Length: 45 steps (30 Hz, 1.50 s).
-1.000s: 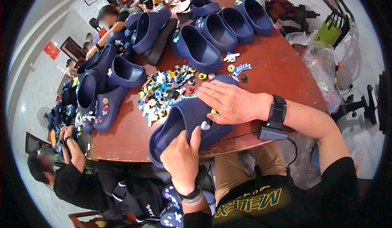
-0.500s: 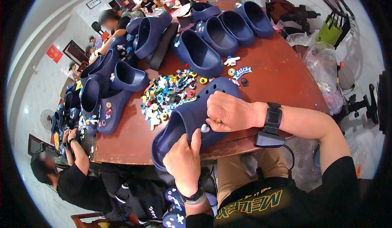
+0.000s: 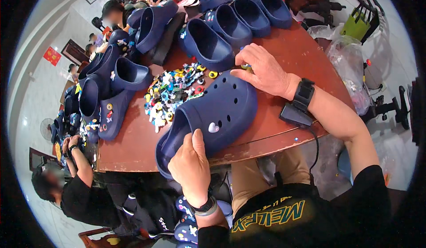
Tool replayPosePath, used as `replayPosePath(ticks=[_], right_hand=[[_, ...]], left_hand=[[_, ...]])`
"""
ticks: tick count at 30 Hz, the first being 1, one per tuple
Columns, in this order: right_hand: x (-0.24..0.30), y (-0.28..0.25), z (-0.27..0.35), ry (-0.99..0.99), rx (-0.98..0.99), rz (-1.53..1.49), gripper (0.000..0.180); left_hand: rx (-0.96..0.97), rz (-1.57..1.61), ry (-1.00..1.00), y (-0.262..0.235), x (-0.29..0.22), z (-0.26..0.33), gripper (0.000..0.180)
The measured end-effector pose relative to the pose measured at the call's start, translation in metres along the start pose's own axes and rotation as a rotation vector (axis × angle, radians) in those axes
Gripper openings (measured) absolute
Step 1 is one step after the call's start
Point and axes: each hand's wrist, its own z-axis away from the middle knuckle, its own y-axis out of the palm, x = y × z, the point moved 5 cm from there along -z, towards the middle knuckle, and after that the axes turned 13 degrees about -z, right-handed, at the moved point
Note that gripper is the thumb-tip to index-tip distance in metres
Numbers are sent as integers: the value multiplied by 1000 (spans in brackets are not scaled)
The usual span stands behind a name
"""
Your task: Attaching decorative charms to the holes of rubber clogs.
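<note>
A navy clog (image 3: pixel 228 101) with round holes lies on the table, its toe toward the back right. My left hand (image 3: pixel 191 166) is closed on its side near the heel opening, the thumb on top. A pale heart-shaped charm (image 3: pixel 214 127) sits on the clog's upper, just beyond that thumb. Over the table, beside the toe, my right hand (image 3: pixel 266 72) has its fingers curled and its thumb apart. A small yellow-green bit shows in the gap; I cannot tell whether the fingers touch it. A heap of mixed colourful charms (image 3: pixel 171 92) lies left of the clog.
More navy clogs (image 3: pixel 208 46) line the far side of the red-brown table (image 3: pixel 306 70), and others (image 3: pixel 111 101) stand at the left. Clear plastic bags (image 3: pixel 346 66) hang beyond the right edge. A co-worker in black (image 3: pixel 84 194) works at the left, others farther back.
My right hand has moved off the clog's upper, away from the heart charm, to the table beyond the toe. My left hand still grips the clog. The whole view has shifted slightly.
</note>
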Motion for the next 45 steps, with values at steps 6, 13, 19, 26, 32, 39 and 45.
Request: replayPosePath(ticks=[6, 13, 19, 26, 32, 39, 45], right_hand=[[76, 31, 8, -313, 184, -410, 39], [85, 49, 18, -265, 201, -446, 37], [81, 52, 5, -151, 342, -630, 34], [86, 50, 20, -266, 301, -609, 24], [30, 17, 5, 149, -20, -551, 14], [11, -5, -9, -26, -38, -125, 10], [76, 25, -10, -239, 138, -179, 27]], left_hand=[[102, 651, -104, 11, 8, -3, 28], [184, 979, -89, 11, 3, -6, 48], [195, 1095, -105, 5, -3, -7, 52], [165, 1043, -142, 10, 3, -6, 48], [164, 555, -71, 3, -1, 3, 28], [-176, 220, 72, -3, -12, 22, 22], [-321, 82, 100, 0, -16, 17, 30]])
